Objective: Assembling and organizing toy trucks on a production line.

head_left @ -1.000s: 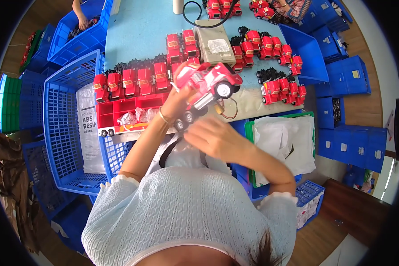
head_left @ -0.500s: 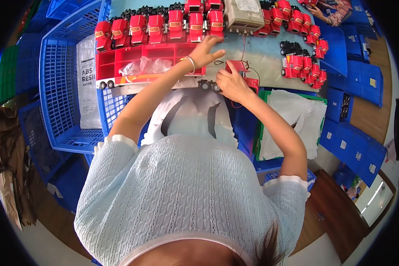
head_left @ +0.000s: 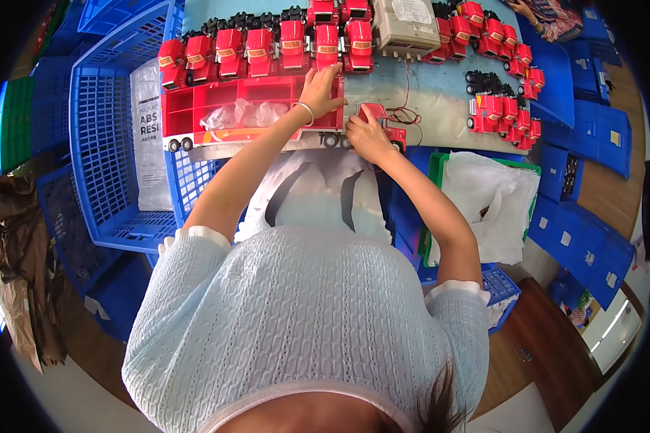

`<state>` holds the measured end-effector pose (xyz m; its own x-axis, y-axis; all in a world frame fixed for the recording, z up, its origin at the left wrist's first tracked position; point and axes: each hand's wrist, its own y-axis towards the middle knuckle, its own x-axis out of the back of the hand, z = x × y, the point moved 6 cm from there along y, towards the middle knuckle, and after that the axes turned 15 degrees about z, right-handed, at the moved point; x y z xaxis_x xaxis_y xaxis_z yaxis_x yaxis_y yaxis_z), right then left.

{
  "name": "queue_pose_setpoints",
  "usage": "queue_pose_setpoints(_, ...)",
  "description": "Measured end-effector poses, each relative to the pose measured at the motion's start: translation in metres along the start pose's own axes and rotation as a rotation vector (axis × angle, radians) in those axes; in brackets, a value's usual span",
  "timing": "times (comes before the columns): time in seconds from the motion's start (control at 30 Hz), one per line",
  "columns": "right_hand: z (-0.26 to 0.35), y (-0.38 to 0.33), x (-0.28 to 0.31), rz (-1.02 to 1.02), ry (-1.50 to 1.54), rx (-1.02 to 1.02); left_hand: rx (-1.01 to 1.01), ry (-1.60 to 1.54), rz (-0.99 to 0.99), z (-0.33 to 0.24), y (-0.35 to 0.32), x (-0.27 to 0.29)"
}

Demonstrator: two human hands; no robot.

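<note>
My left hand (head_left: pixel 319 94) grips the right end of a long red toy trailer (head_left: pixel 204 95), fingers over its far wall and thumb at the end. Its open compartments hold crumpled clear plastic bags (head_left: pixel 243 114). My right hand (head_left: pixel 368 136) is closed around a red toy truck cab (head_left: pixel 394 133), largely hidden under the fingers. The cab's rear wheels (head_left: pixel 331 140) are under the trailer's right end; whether the two are joined is hidden. Thin dark wires (head_left: pixel 406 115) lie beside the cab, and a reddish wire runs up to a beige box-shaped device (head_left: pixel 406 29).
Rows of red toy truck cabs (head_left: pixel 260 52) stand along the back, with more cabs (head_left: pixel 490 108) at the right. A blue crate (head_left: pixel 87 144) stands left. White sheets (head_left: pixel 487 206) lie in a green tray at right. Another person's hand (head_left: pixel 525 11) shows at the far right.
My right hand has brought the cab left, so its rear wheels are now under the trailer's end. My left hand has come down from above the trailer onto its right end.
</note>
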<state>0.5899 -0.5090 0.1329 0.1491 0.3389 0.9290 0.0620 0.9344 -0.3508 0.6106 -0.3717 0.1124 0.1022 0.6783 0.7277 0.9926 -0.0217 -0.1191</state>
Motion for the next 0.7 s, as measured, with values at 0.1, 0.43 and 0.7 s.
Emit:
queue_pose_setpoints(0.1,-0.006,0.002,0.0,-0.031,-0.007,0.041,0.018,-0.009,0.011,0.002,0.002,0.001)
queue_pose_setpoints(0.43,-0.016,-0.032,0.0,0.109,0.043,-0.073,0.012,-0.055,0.024,0.0,0.0,0.004)
queue_pose_setpoints(0.7,-0.005,-0.073,0.132,0.111,0.017,-0.031,-0.112,-0.192,0.586,-0.093,-0.035,0.016)
